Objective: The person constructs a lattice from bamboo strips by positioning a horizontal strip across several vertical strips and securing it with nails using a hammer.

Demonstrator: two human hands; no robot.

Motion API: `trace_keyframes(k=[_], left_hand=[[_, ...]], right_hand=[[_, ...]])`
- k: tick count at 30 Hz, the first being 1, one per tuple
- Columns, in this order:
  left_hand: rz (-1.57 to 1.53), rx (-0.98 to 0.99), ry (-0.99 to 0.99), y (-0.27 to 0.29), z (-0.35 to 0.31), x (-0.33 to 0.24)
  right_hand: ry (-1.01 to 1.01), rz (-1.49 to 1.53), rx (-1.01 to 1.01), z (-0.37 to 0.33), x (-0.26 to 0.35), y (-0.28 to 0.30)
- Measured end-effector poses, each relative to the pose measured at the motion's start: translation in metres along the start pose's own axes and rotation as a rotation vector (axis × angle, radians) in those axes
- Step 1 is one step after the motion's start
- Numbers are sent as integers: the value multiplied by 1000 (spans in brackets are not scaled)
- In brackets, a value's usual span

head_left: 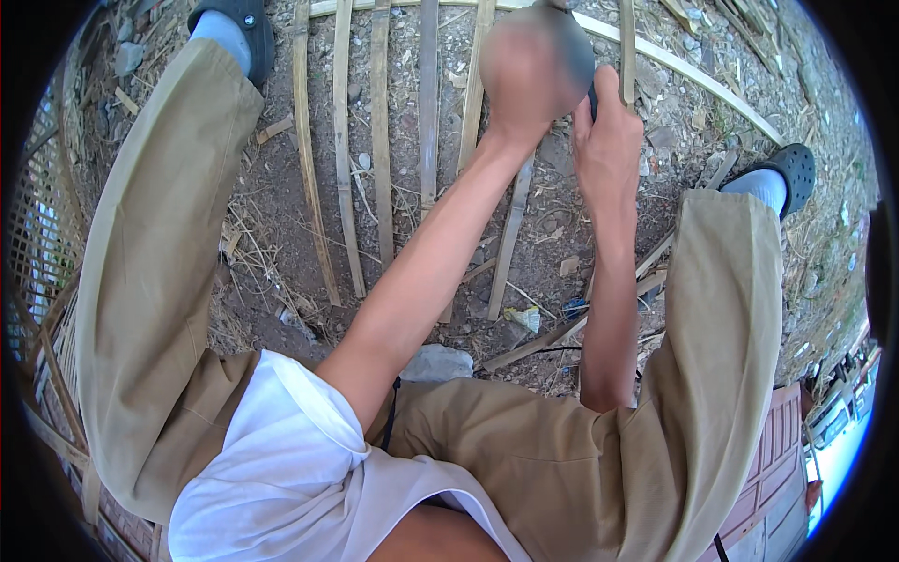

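Slats (381,140) run crosswise from the curved strip (698,71), mostly nearer the left hand (526,84), its grip blurred beyond telling; beside the strip, the right hand (609,131) clasps a dark handle (593,99).

Dry, littered earth (272,178), straw scatter (245,267) left of centre, pale stone (437,362) low at centre, crumpled pale scrap (526,319) nearby, grey rock (129,59) upper left, woven lattice (42,201) far left, reddish panelled surface (770,445) lower right.
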State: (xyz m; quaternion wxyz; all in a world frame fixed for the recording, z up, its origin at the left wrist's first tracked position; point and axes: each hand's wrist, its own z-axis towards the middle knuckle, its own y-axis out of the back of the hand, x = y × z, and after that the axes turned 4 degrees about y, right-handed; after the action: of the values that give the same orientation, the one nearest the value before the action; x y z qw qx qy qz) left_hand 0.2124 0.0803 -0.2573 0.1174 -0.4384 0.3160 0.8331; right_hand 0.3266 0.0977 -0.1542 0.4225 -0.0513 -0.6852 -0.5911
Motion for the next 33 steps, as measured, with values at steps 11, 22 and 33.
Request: trace_keyframes(k=[11, 22, 33], left_hand=[[-3, -46, -23, -1, -1, 3], [-22, -32, -17, -3, 0, 1], [-9, -6, 2, 4, -2, -3]], right_hand=[[-8, 54, -127, 1, 15, 4], [69, 29, -204, -12, 5, -10], [-68, 38, -88, -6, 10, -9]])
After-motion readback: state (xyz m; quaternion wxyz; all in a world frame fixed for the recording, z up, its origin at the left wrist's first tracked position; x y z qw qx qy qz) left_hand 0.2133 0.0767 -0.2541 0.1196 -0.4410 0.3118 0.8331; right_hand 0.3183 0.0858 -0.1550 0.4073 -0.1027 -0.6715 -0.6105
